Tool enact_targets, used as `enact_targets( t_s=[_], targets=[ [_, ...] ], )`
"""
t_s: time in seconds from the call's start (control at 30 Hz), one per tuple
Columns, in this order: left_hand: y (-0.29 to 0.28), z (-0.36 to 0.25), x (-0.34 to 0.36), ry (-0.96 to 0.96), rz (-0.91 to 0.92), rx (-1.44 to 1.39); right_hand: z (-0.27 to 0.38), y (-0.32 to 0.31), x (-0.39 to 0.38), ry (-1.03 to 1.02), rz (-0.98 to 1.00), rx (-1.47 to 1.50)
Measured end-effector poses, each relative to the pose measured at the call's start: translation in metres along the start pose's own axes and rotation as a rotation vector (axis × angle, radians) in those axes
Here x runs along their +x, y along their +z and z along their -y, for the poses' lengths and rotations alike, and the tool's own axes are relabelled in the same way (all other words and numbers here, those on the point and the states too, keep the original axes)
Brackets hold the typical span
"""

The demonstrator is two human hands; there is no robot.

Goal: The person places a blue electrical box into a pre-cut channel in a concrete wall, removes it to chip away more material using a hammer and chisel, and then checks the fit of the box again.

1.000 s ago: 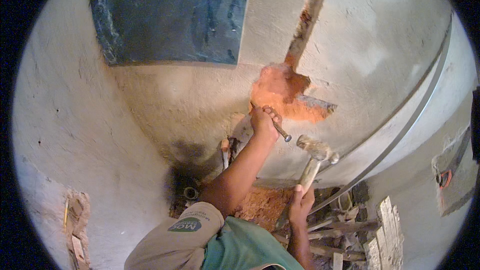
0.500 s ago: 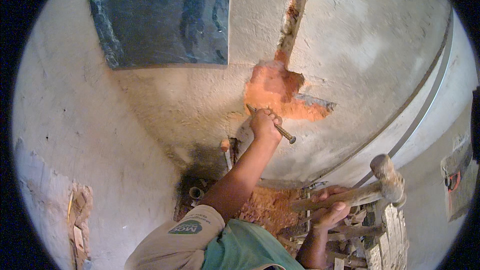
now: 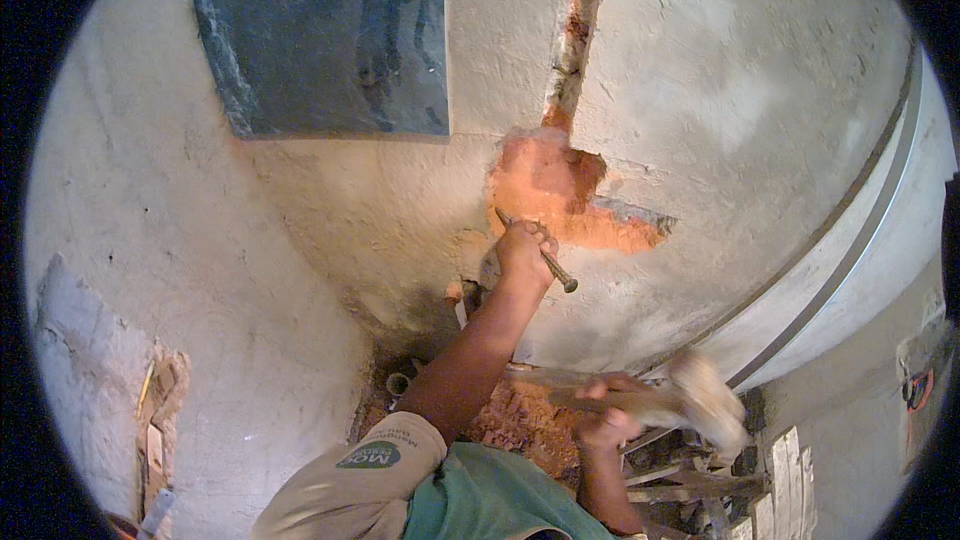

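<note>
My left hand (image 3: 522, 252) is wrapped round a metal chisel (image 3: 560, 275). The chisel's tip rests at the lower left part of a broken-out orange brick hollow (image 3: 535, 180) in the plastered wall, and its struck end points down and right. Lower right, my right hand (image 3: 607, 408) grips the wooden handle of a hammer (image 3: 705, 405). The hammer head is smeared by motion and stands apart from the chisel.
A narrow chase (image 3: 574, 50) runs up the wall from the hollow. A dark blue sheet (image 3: 330, 40) covers the wall at upper left. Below lie brick rubble (image 3: 515, 410) and pale wooden boards (image 3: 788, 485). A short pipe (image 3: 398, 383) stands in the corner.
My right hand and the hammer have moved left, and the hammer head has dropped. My left hand keeps the chisel at the hollow, its struck end slightly lower and further left.
</note>
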State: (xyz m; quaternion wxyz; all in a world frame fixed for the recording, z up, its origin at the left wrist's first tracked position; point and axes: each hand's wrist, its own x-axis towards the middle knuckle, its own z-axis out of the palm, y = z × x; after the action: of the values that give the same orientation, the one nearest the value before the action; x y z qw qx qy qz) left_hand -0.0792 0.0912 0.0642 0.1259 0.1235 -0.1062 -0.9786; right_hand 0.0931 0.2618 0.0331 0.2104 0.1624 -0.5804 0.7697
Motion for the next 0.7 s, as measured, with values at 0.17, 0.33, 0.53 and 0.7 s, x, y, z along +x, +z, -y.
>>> enact_targets(
  t_s=[0.17, 0.33, 0.53, 0.7],
  targets=[
    [0.004, 0.000, -0.004, -0.037, 0.025, 0.226, -0.022, 0.004, 0.012, 0.257, 0.210, -0.525],
    [0.014, 0.002, -0.032, -0.038, -0.033, 0.011, -0.030, -0.042, -0.021, -0.044, -0.054, -0.430],
    [0.033, -0.002, -0.029, 0.007, -0.109, -0.098, 0.024, -0.036, 0.020, -0.005, -0.121, -0.092],
    [0.045, -0.006, -0.022, 0.060, -0.092, -0.164, 0.074, -0.014, 0.055, -0.153, -0.203, 0.030]
  ],
)
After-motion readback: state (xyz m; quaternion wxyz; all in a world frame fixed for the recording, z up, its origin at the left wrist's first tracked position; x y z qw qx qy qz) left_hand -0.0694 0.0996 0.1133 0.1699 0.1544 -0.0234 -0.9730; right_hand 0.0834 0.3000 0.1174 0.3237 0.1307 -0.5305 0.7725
